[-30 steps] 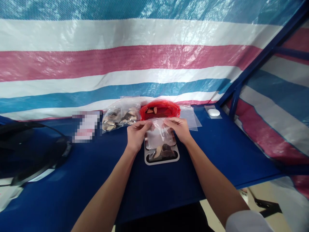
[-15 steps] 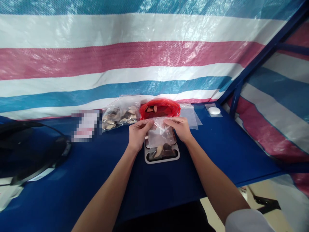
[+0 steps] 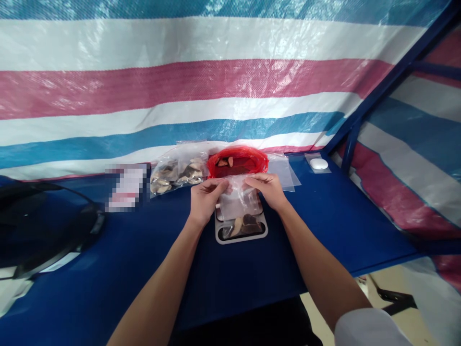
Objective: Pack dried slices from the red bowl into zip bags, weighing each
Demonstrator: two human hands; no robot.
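Note:
My left hand [image 3: 207, 199] and my right hand [image 3: 267, 191] pinch the top edge of a clear plastic zip bag [image 3: 237, 206] from both sides. A few dark and pale dried slices [image 3: 248, 225] lie at the bottom of this bag. It hangs over a white device with a black front strip [image 3: 264, 235], which looks like a small scale; the bag and hands cover most of it. Just behind my fingers sits an open red plastic bag [image 3: 264, 163] with some reddish-brown pieces inside.
Left of the red bag are filled clear bags of dried slices [image 3: 176, 175]. Flat clear bags [image 3: 288, 175] lie to its right, and a white rounded case [image 3: 319, 164] farther right. A blurred card [image 3: 126, 187] and a black object [image 3: 46, 226] occupy the left. Striped sheeting [image 3: 180, 86] closes the back.
Both hands keep their pinch on the zip bag and have hardly moved. The whole view has shifted very slightly.

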